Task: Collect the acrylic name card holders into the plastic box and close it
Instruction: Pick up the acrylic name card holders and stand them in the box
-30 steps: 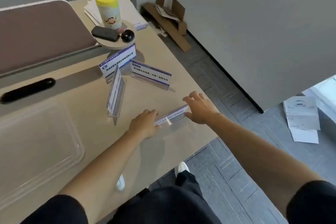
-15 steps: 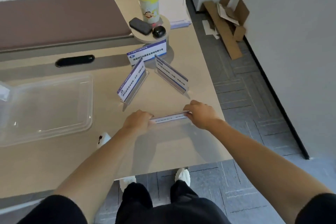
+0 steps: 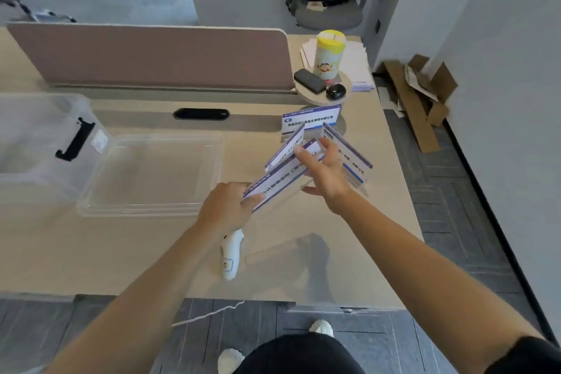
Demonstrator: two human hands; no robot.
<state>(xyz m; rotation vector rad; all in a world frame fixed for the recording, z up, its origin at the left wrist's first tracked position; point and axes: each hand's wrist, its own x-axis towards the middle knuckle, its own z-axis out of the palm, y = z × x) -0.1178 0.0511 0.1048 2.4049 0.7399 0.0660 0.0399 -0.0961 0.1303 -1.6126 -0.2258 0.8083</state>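
Observation:
Both hands hold one acrylic name card holder (image 3: 280, 174) lifted off the desk, tilted, its white and purple card facing me. My left hand (image 3: 226, 206) grips its near left end and my right hand (image 3: 326, 173) grips its far right end. Three more holders stand behind: one (image 3: 311, 118) upright at the back, one (image 3: 283, 149) leaning just behind the held one, one (image 3: 353, 158) to the right of my right hand. The clear plastic box (image 3: 39, 143) with a black latch sits at the far left, and its clear lid (image 3: 151, 176) lies flat beside it.
A white handheld controller (image 3: 231, 255) lies on the desk under my left forearm. A round stand (image 3: 323, 89) at the back right carries a yellow-capped bottle, a phone and a black mouse. A brown partition (image 3: 151, 55) runs along the desk's back. Cardboard scraps (image 3: 419, 94) lie on the floor right.
The holder that lay flat on the desk between my hands is now lifted and tilted up. The view has swung left and back, bringing the box into sight.

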